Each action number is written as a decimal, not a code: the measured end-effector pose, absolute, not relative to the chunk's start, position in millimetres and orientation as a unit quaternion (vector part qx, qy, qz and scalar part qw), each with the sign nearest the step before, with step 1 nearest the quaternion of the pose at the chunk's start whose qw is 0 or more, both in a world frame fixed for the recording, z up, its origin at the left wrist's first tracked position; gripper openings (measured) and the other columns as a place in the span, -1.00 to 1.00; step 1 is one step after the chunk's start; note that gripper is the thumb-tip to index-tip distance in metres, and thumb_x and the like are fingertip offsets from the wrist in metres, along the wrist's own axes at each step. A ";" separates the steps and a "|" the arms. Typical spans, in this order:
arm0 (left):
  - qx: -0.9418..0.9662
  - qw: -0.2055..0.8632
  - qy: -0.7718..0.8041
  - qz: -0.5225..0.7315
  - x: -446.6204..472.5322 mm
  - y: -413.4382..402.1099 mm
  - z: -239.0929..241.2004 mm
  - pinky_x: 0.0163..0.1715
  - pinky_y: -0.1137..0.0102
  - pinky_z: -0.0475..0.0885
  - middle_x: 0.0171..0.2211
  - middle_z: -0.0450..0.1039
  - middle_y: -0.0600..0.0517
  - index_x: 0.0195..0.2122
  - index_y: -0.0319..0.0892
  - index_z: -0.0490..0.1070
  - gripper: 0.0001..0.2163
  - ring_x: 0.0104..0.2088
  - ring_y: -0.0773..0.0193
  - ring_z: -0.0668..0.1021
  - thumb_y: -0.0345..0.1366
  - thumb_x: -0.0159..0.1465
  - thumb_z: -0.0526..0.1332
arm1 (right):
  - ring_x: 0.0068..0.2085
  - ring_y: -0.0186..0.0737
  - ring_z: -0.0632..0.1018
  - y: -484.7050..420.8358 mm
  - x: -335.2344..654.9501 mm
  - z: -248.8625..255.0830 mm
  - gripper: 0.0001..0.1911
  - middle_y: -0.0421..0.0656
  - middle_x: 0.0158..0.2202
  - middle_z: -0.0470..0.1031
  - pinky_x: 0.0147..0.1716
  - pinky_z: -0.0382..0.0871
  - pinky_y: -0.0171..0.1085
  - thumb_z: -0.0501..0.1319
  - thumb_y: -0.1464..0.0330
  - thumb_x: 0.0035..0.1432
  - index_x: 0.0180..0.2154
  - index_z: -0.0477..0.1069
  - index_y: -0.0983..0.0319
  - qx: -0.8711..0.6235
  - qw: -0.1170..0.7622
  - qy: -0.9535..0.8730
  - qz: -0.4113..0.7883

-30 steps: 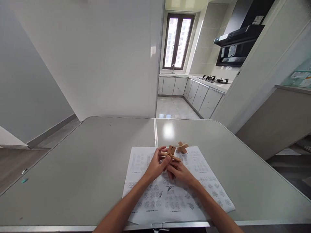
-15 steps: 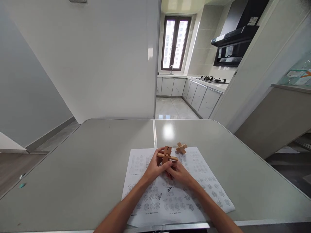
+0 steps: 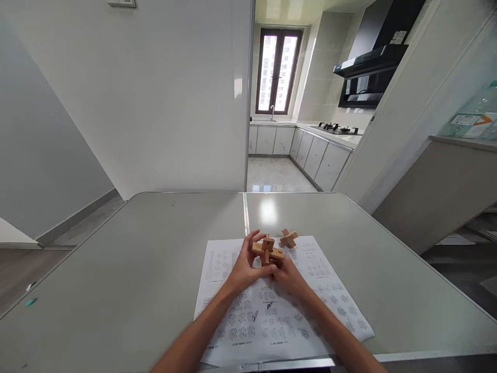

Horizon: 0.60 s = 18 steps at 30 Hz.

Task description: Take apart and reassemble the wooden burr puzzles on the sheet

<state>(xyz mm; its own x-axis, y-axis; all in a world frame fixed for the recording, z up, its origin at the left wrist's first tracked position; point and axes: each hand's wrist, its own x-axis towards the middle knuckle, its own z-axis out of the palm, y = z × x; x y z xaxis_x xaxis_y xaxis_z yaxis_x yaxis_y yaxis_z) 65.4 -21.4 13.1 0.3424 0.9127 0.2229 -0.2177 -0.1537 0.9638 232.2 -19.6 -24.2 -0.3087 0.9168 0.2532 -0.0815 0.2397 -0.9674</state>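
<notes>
Both my hands hold one wooden burr puzzle (image 3: pixel 267 249) over the printed sheet. Its crossed bars stick out several ways, and dark marks show on two of the faces. My left hand (image 3: pixel 244 267) grips it from the left, thumb at the near side and fingers curled behind. My right hand (image 3: pixel 288 273) closes on its lower right part; some of those fingers are hidden. Just beyond, a second wooden burr puzzle (image 3: pixel 288 238) rests at the far edge of the instruction sheet (image 3: pixel 229 344), which carries rows of small line drawings.
A pale table (image 3: pixel 155 269) with a seam down its far half lies under everything. A small teal bit (image 3: pixel 31 301) sits near its left edge. Behind are a white wall panel (image 3: pixel 174 103) and a kitchen; plastic bottles (image 3: pixel 473 116) stand on a ledge at right.
The held puzzle has been turned: the round rod that lay crosswise now points toward me, and a flat marked bar lies crosswise. My left fingers have lifted slightly. The second puzzle stays put.
</notes>
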 end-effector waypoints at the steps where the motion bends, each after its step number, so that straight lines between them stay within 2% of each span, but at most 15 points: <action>1: 0.583 0.573 0.302 0.491 65.8 -21.2 12.6 0.17 0.10 0.45 0.39 0.18 -0.16 0.35 0.10 0.14 -0.11 0.08 0.06 0.57 -0.20 0.05 0.57 | -0.55 -0.33 0.36 -19.2 232.5 -23.6 -0.85 -0.26 -0.55 0.37 -0.56 0.29 -0.33 0.24 0.36 0.23 -0.40 0.51 0.21 -0.333 0.486 -0.615 0.524; 4: 0.582 0.553 0.316 0.506 67.0 -20.6 11.1 0.19 0.11 0.44 0.39 0.17 -0.15 0.34 0.10 0.13 -0.12 0.14 0.02 0.54 -0.21 0.06 0.57 | -0.48 -0.28 0.42 -18.1 233.3 -23.0 -0.88 -0.21 -0.45 0.46 -0.53 0.33 -0.33 0.31 0.30 0.20 -0.26 0.55 0.22 -0.341 0.502 -0.602 0.519; 8: 0.579 0.500 0.360 0.534 67.8 -20.0 10.0 0.23 0.12 0.40 0.39 0.17 -0.14 0.32 0.08 0.12 -0.15 0.19 0.02 0.51 -0.19 0.08 0.55 | -0.25 -0.15 0.57 -16.7 233.7 -25.4 -0.66 -0.08 -0.19 0.58 -0.46 0.45 -0.32 0.36 0.23 0.21 0.01 0.50 0.17 -0.370 0.513 -0.590 0.501; 11: 0.581 0.455 0.405 0.541 67.7 -20.3 9.5 0.21 0.17 0.40 0.38 0.19 -0.11 0.29 0.08 0.15 -0.18 0.15 0.05 0.54 -0.18 0.07 0.55 | -0.12 -0.09 0.58 -14.9 234.6 -26.0 -0.59 -0.06 -0.10 0.58 -0.40 0.50 -0.31 0.38 0.22 0.21 0.08 0.47 0.13 -0.387 0.541 -0.551 0.505; 15: 0.586 0.443 0.426 0.528 68.1 -21.9 9.4 0.19 0.15 0.41 0.36 0.21 -0.11 0.30 0.07 0.14 -0.17 0.12 0.05 0.55 -0.18 0.08 0.55 | -0.31 -0.19 0.54 -13.4 237.2 -22.6 -0.64 -0.04 -0.18 0.58 -0.47 0.46 -0.32 0.30 0.10 0.30 0.02 0.53 0.15 -0.404 0.550 -0.488 0.545; 18: 0.602 0.441 0.428 0.511 69.2 -24.0 10.2 0.20 0.13 0.40 0.36 0.21 -0.11 0.31 0.08 0.14 -0.16 0.14 0.03 0.54 -0.20 0.07 0.55 | -0.39 -0.21 0.48 -14.7 239.4 -18.1 -0.60 -0.07 -0.28 0.55 -0.53 0.39 -0.32 0.22 0.00 0.34 -0.08 0.57 0.16 -0.400 0.546 -0.462 0.573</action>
